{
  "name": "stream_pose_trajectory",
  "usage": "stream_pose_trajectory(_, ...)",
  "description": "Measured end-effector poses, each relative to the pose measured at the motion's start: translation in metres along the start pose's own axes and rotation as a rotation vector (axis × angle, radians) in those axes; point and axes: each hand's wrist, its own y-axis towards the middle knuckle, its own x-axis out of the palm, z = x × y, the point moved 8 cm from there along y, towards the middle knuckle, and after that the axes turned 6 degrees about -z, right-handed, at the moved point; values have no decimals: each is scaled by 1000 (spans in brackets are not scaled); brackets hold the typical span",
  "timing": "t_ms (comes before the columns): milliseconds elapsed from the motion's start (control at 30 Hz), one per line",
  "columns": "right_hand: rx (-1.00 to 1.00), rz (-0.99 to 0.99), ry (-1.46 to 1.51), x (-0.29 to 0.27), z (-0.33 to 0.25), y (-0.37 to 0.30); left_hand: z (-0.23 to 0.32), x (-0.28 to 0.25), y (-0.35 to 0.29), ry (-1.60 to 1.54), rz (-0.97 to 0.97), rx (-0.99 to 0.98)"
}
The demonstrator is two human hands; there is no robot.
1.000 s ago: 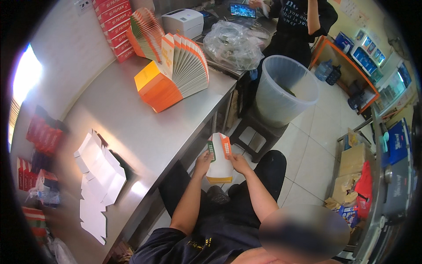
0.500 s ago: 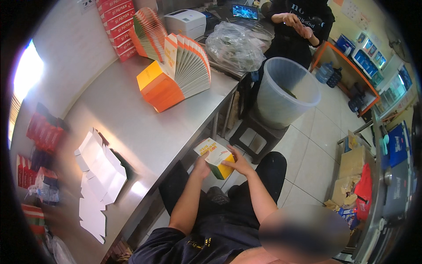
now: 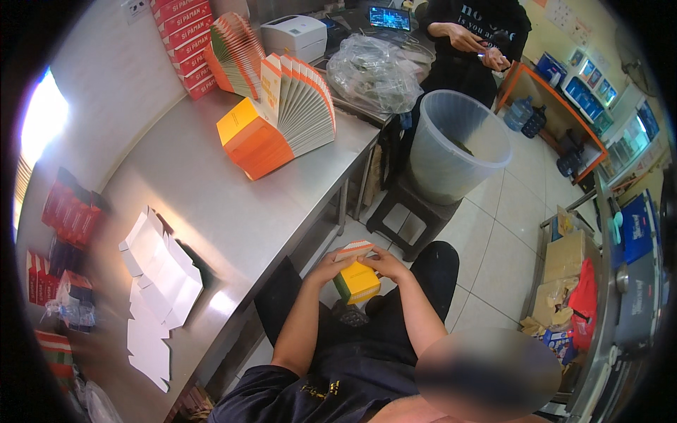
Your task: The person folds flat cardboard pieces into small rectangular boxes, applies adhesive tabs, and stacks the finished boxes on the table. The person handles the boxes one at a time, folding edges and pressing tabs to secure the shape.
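Above my lap I hold a small carton box point(image 3: 361, 281) with yellow, green and white faces. My left hand point(image 3: 334, 266) closes round its left side, and my right hand point(image 3: 387, 264) grips the right side near the top. The yellow face is turned up toward me, and a white and orange striped edge shows between my fingers at the far side. Some fingertips are hidden behind the box. On the steel table to my left lie unfolded white carton blanks point(image 3: 167, 271).
A fanned row of orange and white cartons point(image 3: 305, 106) stands on the steel table point(image 3: 233, 204), with stacked red boxes point(image 3: 185, 49) behind. A clear plastic bucket point(image 3: 458, 151) sits on a dark stool point(image 3: 416, 211). Beyond it another person's hands point(image 3: 469, 44) hold something small.
The box has been tipped in my hands: its white printed face was up before, now the yellow face is. Both hands have shifted to its far edge. The other person's hands have moved slightly.
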Motion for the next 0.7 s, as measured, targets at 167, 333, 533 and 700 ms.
stream_pose_trajectory(167,-59,128,123,-1,-2,8,-23,-33,10,144,300,218)
stream_pose_trajectory(333,-106,456,17,-31,23,17,6,-3,2,414,404,143)
stream_pose_trajectory(533,-213,672,-367,-21,11,12,-19,2,5,438,553,99)
stream_pose_trajectory(700,-282,535,-440,-8,1,9,-4,12,-5,619,691,-147)
